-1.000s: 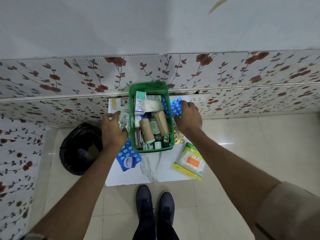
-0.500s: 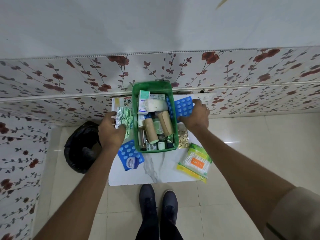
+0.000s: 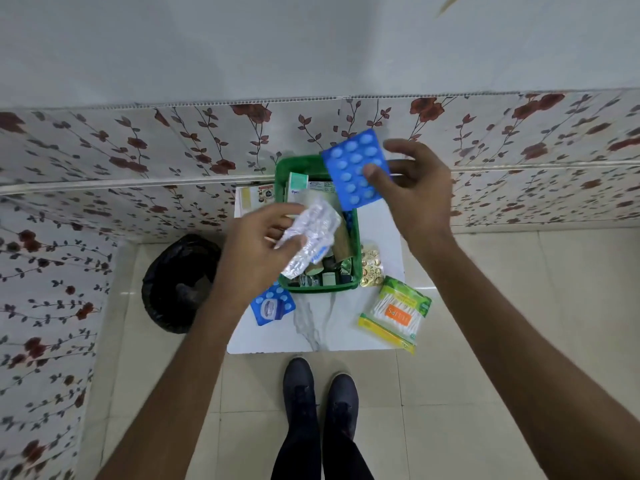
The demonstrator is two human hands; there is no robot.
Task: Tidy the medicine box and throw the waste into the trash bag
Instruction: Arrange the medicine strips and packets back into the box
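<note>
A green medicine box [image 3: 357, 268] full of cartons, rolls and small bottles stands on a small white marble-look table [image 3: 377, 220] against the wall. My left hand [image 3: 256, 251] holds a crumpled silver blister strip [image 3: 311, 233] above the box's left half. My right hand [image 3: 415, 195] is raised over the box's far right corner, pinching a blue blister pack [image 3: 349, 168] of white tablets between thumb and fingers. A black trash bag [image 3: 180, 282] stands open on the floor, left of the table.
On the table lie a blue tablet pack [image 3: 272, 306] near the box's front left, a gold blister strip [image 3: 370, 268] to its right, a cotton-bud packet [image 3: 394, 313] overhanging the front right edge, and a printed leaflet [image 3: 256, 195] behind. My shoes [image 3: 320, 393] stand on floor tiles below.
Both hands have lifted off the table: the left raised the silver strip from the box's left side, the right raised the blue pack from the right side, both now above the box.
</note>
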